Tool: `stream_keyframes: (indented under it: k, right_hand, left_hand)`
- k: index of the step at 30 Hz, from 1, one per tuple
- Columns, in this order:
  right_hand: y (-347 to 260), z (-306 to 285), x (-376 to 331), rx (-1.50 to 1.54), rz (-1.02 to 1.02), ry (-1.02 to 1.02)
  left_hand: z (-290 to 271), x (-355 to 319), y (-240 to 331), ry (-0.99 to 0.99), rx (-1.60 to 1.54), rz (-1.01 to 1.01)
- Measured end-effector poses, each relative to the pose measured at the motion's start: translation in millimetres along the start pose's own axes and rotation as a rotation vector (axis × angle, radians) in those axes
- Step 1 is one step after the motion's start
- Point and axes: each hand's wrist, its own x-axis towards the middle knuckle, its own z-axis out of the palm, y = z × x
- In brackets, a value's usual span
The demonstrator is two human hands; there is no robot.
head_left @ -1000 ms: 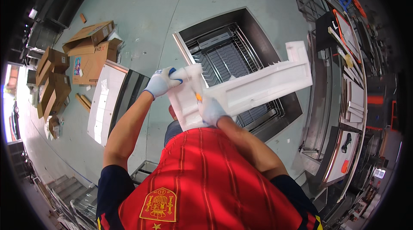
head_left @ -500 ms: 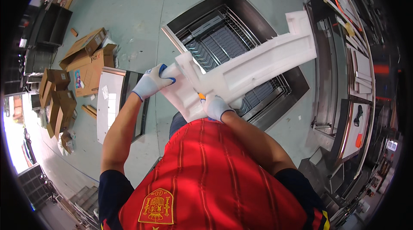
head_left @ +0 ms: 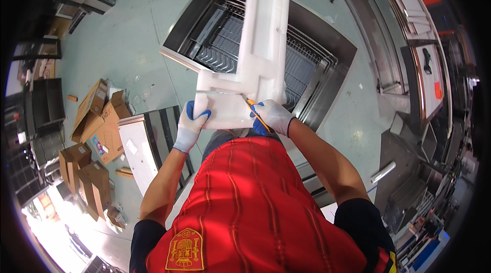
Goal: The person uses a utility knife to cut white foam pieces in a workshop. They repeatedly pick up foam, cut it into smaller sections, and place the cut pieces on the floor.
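Observation:
A long white moulded foam packing piece [head_left: 266, 32] stretches away from my body, with a wider block at its near end. My left hand [head_left: 190, 126], in a white and blue glove, grips the near block's left edge between thumb and fingers. In my gloved right hand [head_left: 275, 117] is an orange utility knife [head_left: 260, 115], its tip against the foam. A dark cut line runs across the block from its left edge to the knife. Below and beyond the foam lies an open steel cabinet [head_left: 323, 32] with wire racks inside, partly hidden by the foam.
Opened cardboard boxes [head_left: 111, 129] lie on the green-grey floor [head_left: 128, 32] to the left. A white-faced panel [head_left: 138, 148] is nearer, beside my left forearm. Steel parts and a bench with a white top [head_left: 429, 76] line the right side.
The foam has swung leftward, its far end now pointing away from me. Both hands moved with it, and more of the orange knife shows. My view has shifted.

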Motion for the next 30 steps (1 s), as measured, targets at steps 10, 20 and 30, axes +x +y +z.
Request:
stream_keyframes:
  k: [10,20,30]
  right_hand:
    - [35,26,-10,0.155,0.177,-0.02]
    - [48,23,6,-0.559,0.064,-0.206]
    - [-14,28,2,-0.355,0.276,-0.2]
  left_hand:
    - [23,-29,-44,0.076,0.229,0.06]
    - [52,-56,-66,0.325,0.27,0.147]
    - [88,-36,-73,0.675,0.155,0.12]
